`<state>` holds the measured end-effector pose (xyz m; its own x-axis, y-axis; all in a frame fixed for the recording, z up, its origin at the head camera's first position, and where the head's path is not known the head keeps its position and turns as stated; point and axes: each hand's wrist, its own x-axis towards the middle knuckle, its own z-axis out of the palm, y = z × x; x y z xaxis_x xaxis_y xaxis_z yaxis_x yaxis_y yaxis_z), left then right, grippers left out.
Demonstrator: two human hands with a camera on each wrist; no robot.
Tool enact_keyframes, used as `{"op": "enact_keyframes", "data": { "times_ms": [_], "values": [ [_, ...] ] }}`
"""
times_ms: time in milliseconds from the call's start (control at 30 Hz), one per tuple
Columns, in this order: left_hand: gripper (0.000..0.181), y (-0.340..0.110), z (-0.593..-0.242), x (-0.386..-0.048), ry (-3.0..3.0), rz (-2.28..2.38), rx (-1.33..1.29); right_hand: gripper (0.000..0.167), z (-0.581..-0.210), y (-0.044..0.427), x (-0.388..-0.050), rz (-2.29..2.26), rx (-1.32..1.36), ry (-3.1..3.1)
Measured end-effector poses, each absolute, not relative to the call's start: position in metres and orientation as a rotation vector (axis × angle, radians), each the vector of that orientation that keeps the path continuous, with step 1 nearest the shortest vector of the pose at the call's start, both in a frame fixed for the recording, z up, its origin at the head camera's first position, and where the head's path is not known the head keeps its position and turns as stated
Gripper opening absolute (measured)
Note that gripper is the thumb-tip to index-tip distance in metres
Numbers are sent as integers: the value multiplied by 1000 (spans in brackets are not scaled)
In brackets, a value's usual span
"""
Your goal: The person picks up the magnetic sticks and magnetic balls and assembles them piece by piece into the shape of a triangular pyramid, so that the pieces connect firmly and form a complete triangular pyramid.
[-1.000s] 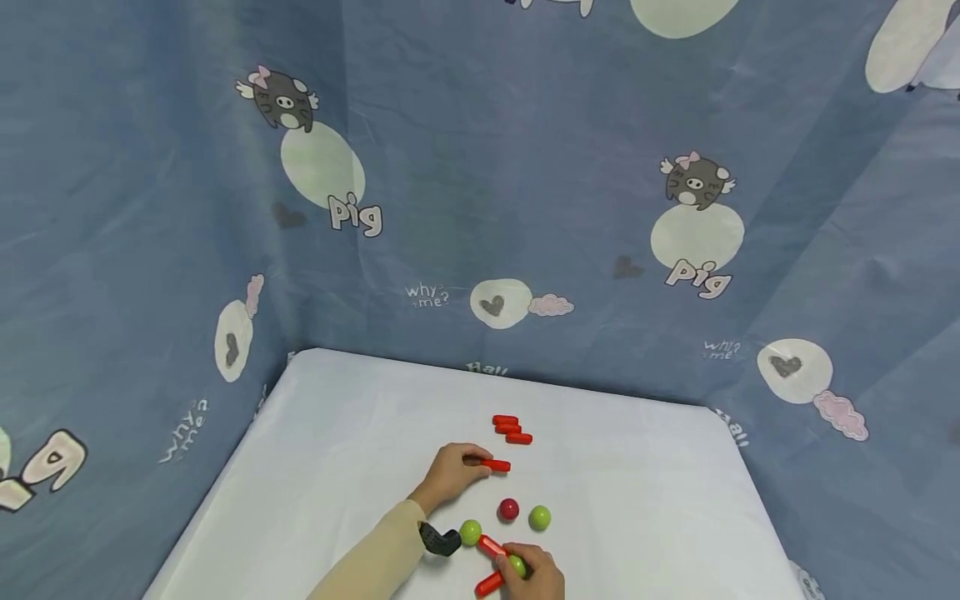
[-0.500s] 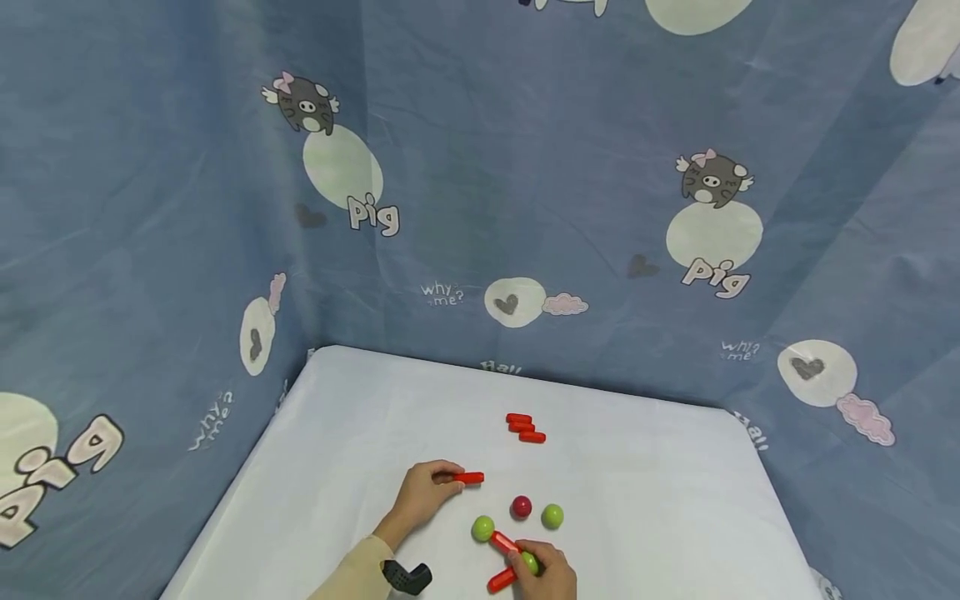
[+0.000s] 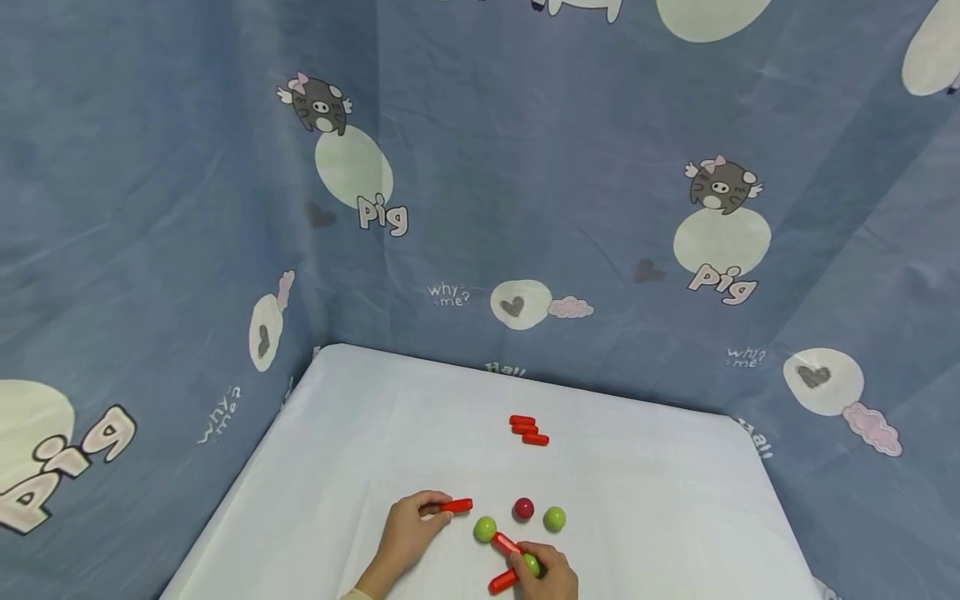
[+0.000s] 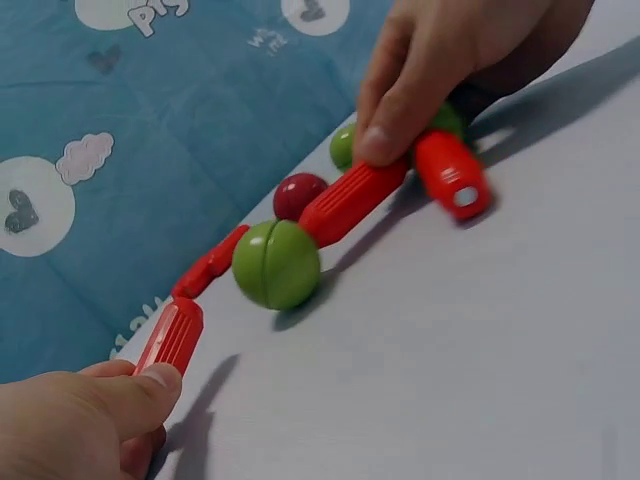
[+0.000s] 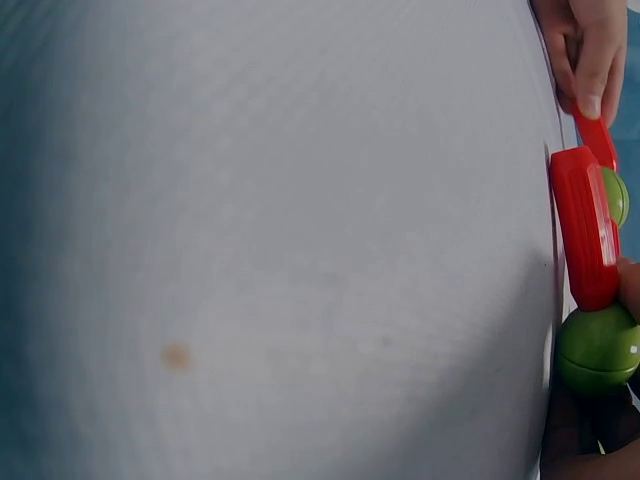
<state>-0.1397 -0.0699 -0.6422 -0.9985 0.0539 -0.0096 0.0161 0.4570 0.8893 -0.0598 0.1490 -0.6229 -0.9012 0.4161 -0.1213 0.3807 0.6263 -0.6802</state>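
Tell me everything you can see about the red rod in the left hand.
The red rod is short, straight and glossy, looks like hard plastic, and has lengthwise grooves near its free end. The left hand pinches the other end between thumb and fingers, hiding that part. In the head view it lies nearly level, its free end pointing right, with a gap before the nearest green ball. It looks lifted off the white surface; only the hand visibly touches it.
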Motion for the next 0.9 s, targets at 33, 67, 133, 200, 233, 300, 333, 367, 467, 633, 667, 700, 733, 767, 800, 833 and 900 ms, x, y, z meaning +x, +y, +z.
{"op": "enact_keyframes", "data": {
  "times_ms": [33, 67, 133, 200, 233, 300, 333, 367, 467, 633, 667, 700, 733, 767, 800, 833, 900],
  "values": [
    [16, -71, -642, -136, 2650, 1618, 60, 14, -623, 149, -60, 1146, -684, -2792],
    [16, -71, -642, -132, 2650, 1612, 56, 14, -622, 149, -59, 1143, -683, -2789],
    [17, -72, -643, -125, 2644, 1602, 49, 14, -622, 149, -59, 1136, -679, -2781],
    [17, -73, -644, -118, 2632, 1595, 43, 13, -620, 148, -58, 1139, -691, -2782],
    [18, -74, -643, -115, 2627, 1592, 45, 13, -620, 148, -58, 1142, -698, -2785],
    [17, -74, -643, -109, 2621, 1571, 41, 13, -620, 147, -59, 1154, -718, -2796],
    [17, -75, -642, -106, 2621, 1559, 36, 13, -620, 147, -58, 1164, -729, -2803],
    [17, -74, -641, -104, 2623, 1547, 26, 13, -620, 147, -58, 1170, -735, -2810],
    [16, -73, -639, -101, 2643, 1513, -10, 14, -621, 145, -57, 1180, -743, -2818],
    [17, -68, -636, -99, 2677, 1476, -66, 16, -621, 144, -57, 1203, -771, -2815],
    [17, -67, -636, -99, 2684, 1473, -71, 16, -620, 144, -57, 1204, -771, -2812],
    [17, -66, -636, -99, 2689, 1471, -74, 16, -620, 145, -58, 1205, -771, -2811],
    [17, -66, -636, -98, 2695, 1472, -73, 16, -619, 145, -58, 1206, -769, -2811],
    [17, -65, -636, -98, 2702, 1473, -67, 16, -619, 145, -58, 1202, -764, -2813],
    [17, -64, -636, -98, 2706, 1476, -58, 15, -618, 145, -58, 1193, -755, -2811],
    [17, -63, -636, -97, 2709, 1479, -45, 14, -618, 146, -59, 1184, -747, -2809],
    [17, -62, -636, -96, 2713, 1486, -24, 13, -617, 147, -60, 1172, -731, -2810]
  ]
}}
